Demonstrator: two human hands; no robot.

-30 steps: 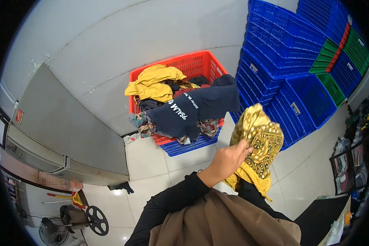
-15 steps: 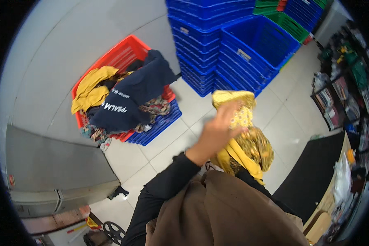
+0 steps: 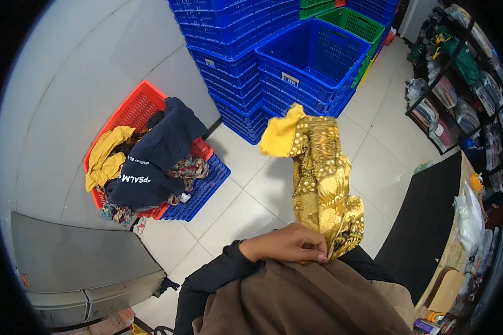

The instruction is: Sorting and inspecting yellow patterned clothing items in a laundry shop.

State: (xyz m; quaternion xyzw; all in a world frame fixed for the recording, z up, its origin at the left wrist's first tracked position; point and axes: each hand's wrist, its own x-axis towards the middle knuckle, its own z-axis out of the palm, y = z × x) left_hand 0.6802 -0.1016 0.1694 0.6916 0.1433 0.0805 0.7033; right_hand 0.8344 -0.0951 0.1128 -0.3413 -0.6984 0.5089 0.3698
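Note:
A yellow-gold patterned garment (image 3: 321, 178) with dark motifs hangs in front of me, over the tiled floor. At its far left a plain yellow part (image 3: 279, 134) sticks out. My left hand (image 3: 288, 244) is closed at the garment's near end, thumb and fingers pinching the cloth close to my body. Only the dark sleeve of my right arm (image 3: 366, 268) shows beside the near end; the right hand itself is hidden by the cloth.
To the left, a red basket (image 3: 145, 100) heaped with clothes, a navy shirt (image 3: 156, 151) on top, stands on a blue crate (image 3: 204, 190). Stacked blue crates (image 3: 313, 84) rise ahead. A grey cabinet (image 3: 84, 257) stands near left, a black-topped table (image 3: 419, 223) at right.
My left hand has come down from over the yellow cloth to its near end and closed on it. The bunched cloth now hangs longer, with its patterned side showing. My view has shifted right.

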